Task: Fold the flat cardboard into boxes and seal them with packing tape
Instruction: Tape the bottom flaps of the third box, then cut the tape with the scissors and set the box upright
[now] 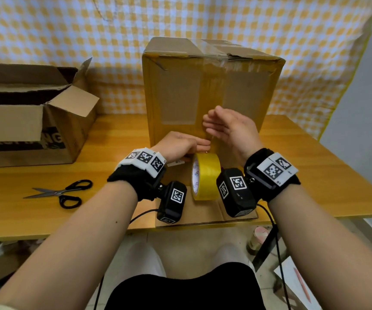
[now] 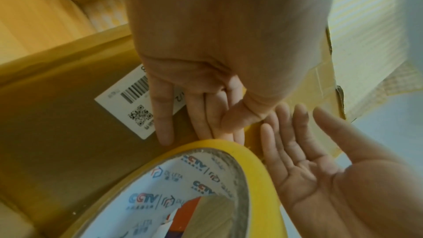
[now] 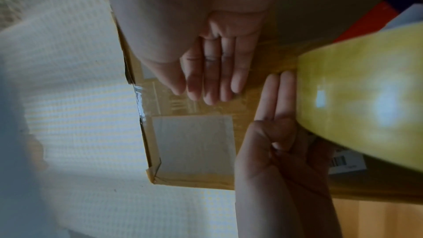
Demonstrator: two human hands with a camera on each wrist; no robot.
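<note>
A tall cardboard box (image 1: 180, 92) stands on end at the table's middle, with yellow tape along its edges and down its centre seam. One flap lies flat toward me, and a yellow packing tape roll (image 1: 206, 175) stands on edge on it. My left hand (image 1: 199, 145) lies low against the box face just above the roll, fingers straight. My right hand (image 1: 212, 123) is flat and open a little higher, fingertips at the taped seam. The left wrist view shows the left hand (image 2: 201, 115) by a white barcode label (image 2: 128, 104). The right wrist view shows the right hand's fingers (image 3: 213, 79) straight on the cardboard.
An open cardboard box (image 1: 35, 121) with raised flaps stands at the left. Black-handled scissors (image 1: 62, 193) lie on the wooden table (image 1: 314, 175) near its front edge. A yellow checked cloth (image 1: 68, 30) hangs behind. Cables run down from both wrists.
</note>
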